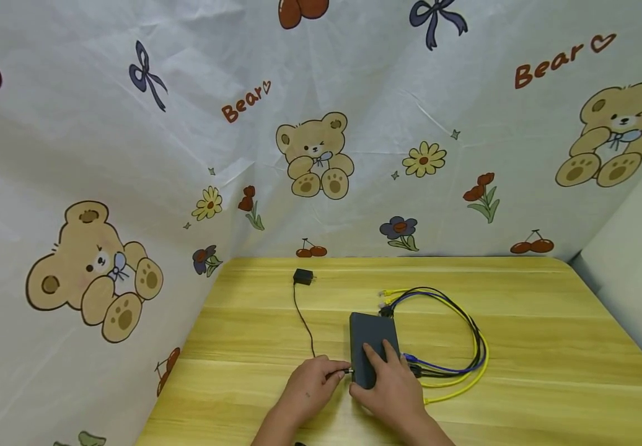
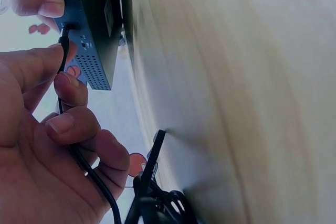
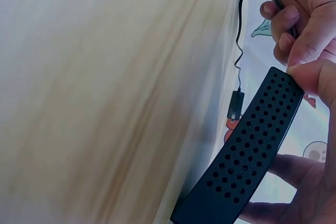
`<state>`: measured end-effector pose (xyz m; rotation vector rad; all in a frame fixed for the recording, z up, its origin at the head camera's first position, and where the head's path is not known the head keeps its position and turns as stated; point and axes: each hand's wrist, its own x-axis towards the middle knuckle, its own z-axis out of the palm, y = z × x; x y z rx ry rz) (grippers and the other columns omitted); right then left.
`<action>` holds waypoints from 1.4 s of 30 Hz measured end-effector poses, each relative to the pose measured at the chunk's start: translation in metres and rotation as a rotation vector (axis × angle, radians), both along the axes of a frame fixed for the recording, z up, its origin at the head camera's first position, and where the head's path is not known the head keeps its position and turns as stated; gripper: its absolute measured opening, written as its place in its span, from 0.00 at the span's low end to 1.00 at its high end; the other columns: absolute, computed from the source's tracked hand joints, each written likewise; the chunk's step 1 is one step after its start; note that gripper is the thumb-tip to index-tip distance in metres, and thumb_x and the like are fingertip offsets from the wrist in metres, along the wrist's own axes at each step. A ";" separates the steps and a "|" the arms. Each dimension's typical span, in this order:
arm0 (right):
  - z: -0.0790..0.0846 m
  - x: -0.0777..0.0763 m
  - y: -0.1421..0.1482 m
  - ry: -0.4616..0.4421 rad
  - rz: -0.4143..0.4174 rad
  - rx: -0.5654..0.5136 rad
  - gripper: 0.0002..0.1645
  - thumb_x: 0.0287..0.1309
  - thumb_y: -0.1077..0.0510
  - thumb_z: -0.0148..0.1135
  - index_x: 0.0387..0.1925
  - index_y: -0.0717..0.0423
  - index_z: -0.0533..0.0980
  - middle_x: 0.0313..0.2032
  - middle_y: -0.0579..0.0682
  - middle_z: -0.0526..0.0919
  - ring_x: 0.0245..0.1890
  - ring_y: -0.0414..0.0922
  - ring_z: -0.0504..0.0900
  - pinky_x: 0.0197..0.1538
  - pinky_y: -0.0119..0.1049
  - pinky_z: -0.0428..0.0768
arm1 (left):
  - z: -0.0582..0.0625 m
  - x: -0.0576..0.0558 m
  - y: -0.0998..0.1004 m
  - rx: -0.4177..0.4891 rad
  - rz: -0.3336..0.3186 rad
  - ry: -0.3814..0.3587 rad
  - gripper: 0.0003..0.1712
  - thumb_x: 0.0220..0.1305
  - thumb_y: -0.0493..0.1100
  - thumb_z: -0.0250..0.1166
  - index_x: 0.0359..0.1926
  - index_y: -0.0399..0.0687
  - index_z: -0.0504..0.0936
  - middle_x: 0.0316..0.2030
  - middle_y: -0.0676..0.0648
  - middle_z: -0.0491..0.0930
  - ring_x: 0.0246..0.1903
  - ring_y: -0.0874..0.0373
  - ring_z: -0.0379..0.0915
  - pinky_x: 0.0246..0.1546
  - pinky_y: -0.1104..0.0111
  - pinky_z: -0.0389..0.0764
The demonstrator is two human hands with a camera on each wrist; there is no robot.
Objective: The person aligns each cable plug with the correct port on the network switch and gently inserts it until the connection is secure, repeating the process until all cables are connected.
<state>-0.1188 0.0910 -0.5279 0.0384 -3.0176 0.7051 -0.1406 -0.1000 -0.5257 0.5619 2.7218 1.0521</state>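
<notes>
A dark network switch (image 1: 370, 329) with perforated sides is on the wooden table, tilted up a little in the right wrist view. My right hand (image 1: 398, 385) grips it, fingers spread over the top and thumb at the near left edge. My left hand (image 1: 311, 385) pinches a black power cord's barrel plug (image 2: 64, 40) between thumb and fingers. In the left wrist view the plug's metal tip is at the round socket in the switch's side. The cord (image 2: 94, 177) runs back across the left palm.
A black power adapter (image 1: 303, 277) lies at the back left, its wire trailing toward the left hand. Looped yellow, blue and black cables (image 1: 479, 347) lie right of the switch. Coiled black cord (image 2: 176, 205) sits near the left hand. A bear-print sheet (image 1: 354, 223) hangs behind the table.
</notes>
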 end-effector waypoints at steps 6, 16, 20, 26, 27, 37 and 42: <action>0.002 0.001 0.000 0.000 0.001 -0.009 0.45 0.44 0.34 0.69 0.67 0.42 0.74 0.67 0.65 0.69 0.57 0.78 0.71 0.47 0.69 0.76 | 0.000 0.000 0.000 0.003 0.006 -0.013 0.15 0.69 0.47 0.64 0.53 0.67 0.87 0.25 0.63 0.73 0.18 0.64 0.64 0.18 0.70 0.67; 0.002 0.002 0.000 -0.005 -0.004 -0.007 0.45 0.44 0.35 0.69 0.67 0.42 0.74 0.67 0.65 0.69 0.58 0.77 0.71 0.46 0.68 0.77 | 0.002 0.003 -0.004 -0.002 -0.052 -0.042 0.16 0.68 0.45 0.65 0.52 0.70 0.87 0.25 0.63 0.75 0.18 0.65 0.64 0.19 0.71 0.66; 0.002 0.002 0.000 0.009 -0.008 -0.004 0.45 0.44 0.35 0.69 0.66 0.42 0.75 0.67 0.64 0.69 0.58 0.77 0.72 0.46 0.69 0.77 | 0.003 0.004 -0.004 -0.002 -0.072 -0.060 0.16 0.68 0.43 0.65 0.52 0.69 0.87 0.28 0.63 0.77 0.19 0.66 0.65 0.19 0.71 0.67; 0.003 0.002 0.000 0.012 -0.009 -0.003 0.45 0.43 0.34 0.69 0.66 0.43 0.75 0.67 0.64 0.69 0.58 0.77 0.72 0.47 0.69 0.76 | 0.003 0.005 -0.005 -0.020 -0.110 -0.063 0.17 0.68 0.41 0.64 0.54 0.66 0.87 0.32 0.62 0.83 0.23 0.71 0.70 0.24 0.72 0.70; 0.002 0.002 0.000 0.011 -0.009 -0.003 0.45 0.43 0.34 0.69 0.66 0.43 0.75 0.67 0.64 0.69 0.58 0.77 0.72 0.47 0.69 0.76 | 0.002 0.005 -0.005 -0.021 -0.114 -0.066 0.18 0.68 0.41 0.64 0.54 0.66 0.87 0.33 0.62 0.84 0.24 0.72 0.71 0.25 0.72 0.71; 0.000 0.002 0.000 0.011 0.000 -0.003 0.45 0.44 0.34 0.69 0.66 0.43 0.75 0.67 0.64 0.69 0.58 0.77 0.72 0.46 0.69 0.76 | 0.001 0.002 -0.001 -0.025 -0.090 -0.056 0.15 0.69 0.40 0.63 0.52 0.63 0.87 0.39 0.62 0.84 0.37 0.71 0.78 0.36 0.69 0.78; 0.000 0.002 0.000 0.008 0.000 -0.007 0.45 0.43 0.35 0.69 0.66 0.43 0.75 0.67 0.64 0.69 0.58 0.77 0.72 0.46 0.69 0.76 | 0.000 0.002 0.000 -0.012 -0.068 -0.074 0.14 0.68 0.41 0.64 0.49 0.64 0.88 0.47 0.62 0.84 0.47 0.66 0.81 0.42 0.66 0.81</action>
